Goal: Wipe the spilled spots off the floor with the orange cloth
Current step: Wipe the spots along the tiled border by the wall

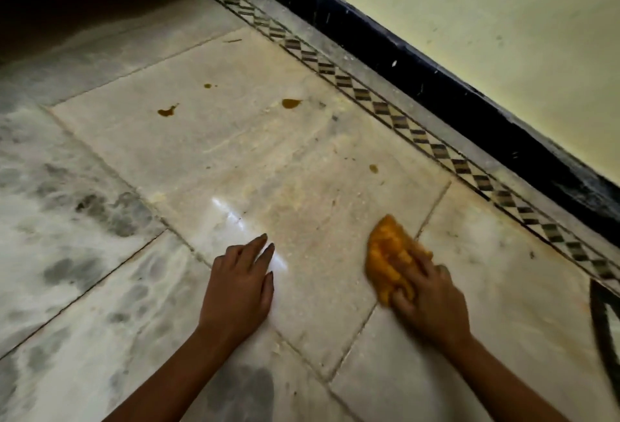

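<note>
My right hand [432,300] presses the bunched orange cloth [385,253] flat on the pale marble floor [235,159], fingers gripping its near edge. My left hand [240,284] rests palm down on the floor to the left, fingers together, holding nothing. Brown-orange spilled spots lie farther out: one spot [166,111] at the left, a small spot [208,86] beyond it, a larger spot [290,103] to the right, and a faint spot [373,168] well beyond the cloth.
A checkered inlay strip [379,107] runs diagonally along a black skirting [436,86] under a yellowish wall [503,18]. Grey-veined marble tiles [67,213] lie to the left. A dark curved object [604,327] shows at the right edge.
</note>
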{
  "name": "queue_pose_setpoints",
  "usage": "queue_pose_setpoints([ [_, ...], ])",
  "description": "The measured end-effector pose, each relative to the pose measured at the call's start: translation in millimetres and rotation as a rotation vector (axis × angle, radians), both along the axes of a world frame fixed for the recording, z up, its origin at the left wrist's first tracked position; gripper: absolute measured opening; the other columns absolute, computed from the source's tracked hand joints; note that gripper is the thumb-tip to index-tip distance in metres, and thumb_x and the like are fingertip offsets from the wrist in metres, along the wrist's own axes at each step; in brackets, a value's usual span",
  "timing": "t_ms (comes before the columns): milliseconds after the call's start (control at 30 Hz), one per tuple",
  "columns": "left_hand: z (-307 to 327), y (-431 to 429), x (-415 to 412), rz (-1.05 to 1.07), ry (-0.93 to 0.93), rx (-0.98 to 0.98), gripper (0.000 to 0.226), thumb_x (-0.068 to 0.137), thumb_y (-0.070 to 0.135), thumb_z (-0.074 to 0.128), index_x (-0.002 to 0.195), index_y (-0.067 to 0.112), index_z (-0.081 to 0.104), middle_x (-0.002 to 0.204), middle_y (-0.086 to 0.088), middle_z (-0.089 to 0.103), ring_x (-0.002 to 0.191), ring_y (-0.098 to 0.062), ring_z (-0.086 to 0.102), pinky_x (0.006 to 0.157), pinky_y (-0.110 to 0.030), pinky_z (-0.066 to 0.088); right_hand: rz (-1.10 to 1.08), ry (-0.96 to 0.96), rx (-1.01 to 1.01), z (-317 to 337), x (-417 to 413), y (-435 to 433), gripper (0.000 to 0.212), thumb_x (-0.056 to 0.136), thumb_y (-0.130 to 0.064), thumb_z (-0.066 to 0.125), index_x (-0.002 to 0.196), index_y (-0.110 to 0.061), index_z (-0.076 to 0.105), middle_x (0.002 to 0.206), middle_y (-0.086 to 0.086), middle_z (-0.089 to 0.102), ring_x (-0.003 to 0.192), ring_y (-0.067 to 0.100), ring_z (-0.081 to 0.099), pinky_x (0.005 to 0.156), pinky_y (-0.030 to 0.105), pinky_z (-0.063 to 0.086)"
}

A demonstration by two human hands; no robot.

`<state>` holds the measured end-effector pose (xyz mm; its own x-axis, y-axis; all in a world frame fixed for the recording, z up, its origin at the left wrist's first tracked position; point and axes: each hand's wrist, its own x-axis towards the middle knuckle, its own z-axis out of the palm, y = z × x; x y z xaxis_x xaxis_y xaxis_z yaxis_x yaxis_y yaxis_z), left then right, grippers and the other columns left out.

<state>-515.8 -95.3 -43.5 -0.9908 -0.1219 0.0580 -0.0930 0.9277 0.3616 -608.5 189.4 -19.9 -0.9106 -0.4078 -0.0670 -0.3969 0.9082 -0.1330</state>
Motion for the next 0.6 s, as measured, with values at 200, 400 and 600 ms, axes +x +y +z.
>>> queue_pose_setpoints([
  [200, 3.6, -2.1, -33.2, -0.063, -0.007, -0.058, 0.049, 0.079, 0.030, 0.037, 0.110, 0.006, 0.066, 0.117, -0.012, 0.063, 0.090, -0.032, 0.059, 0.070, -0.038, 0.049, -0.244, -0.005, -0.096, -1.5, -91.9, -110.9, 0.060, 0.086, -0.042, 0.052, 0.141, -0.039, 0.030, 0.155, 0.001, 0.017, 0.130, 0.042, 0.025, 0.099, 0.051, 0.038],
  [400, 4.5, -6.1, -71.9, -0.071, -0.034, -0.073, 0.051, 0.080, 0.031, 0.034, 0.107, 0.003, 0.066, 0.114, -0.015, 0.064, 0.085, -0.037, 0.060, 0.066, -0.039, 0.049, 0.277, -0.060, -0.114, -11.2, 1.8, -45.9, 0.057, 0.080, -0.047, 0.045, 0.137, -0.044, 0.037, 0.147, -0.003, 0.039, 0.097, 0.027, 0.051, 0.075, 0.032, 0.044],
  [600, -0.6, -14.9, -66.0, -0.058, 0.031, -0.030, 0.049, 0.080, 0.031, 0.036, 0.109, 0.005, 0.066, 0.117, -0.011, 0.063, 0.086, -0.031, 0.054, 0.066, -0.037, 0.048, -0.196, 0.004, 0.044, -3.4, -82.4, 21.0, 0.067, 0.079, -0.057, 0.028, 0.143, -0.038, 0.025, 0.153, 0.001, 0.024, 0.107, 0.028, 0.042, 0.061, 0.024, 0.039],
])
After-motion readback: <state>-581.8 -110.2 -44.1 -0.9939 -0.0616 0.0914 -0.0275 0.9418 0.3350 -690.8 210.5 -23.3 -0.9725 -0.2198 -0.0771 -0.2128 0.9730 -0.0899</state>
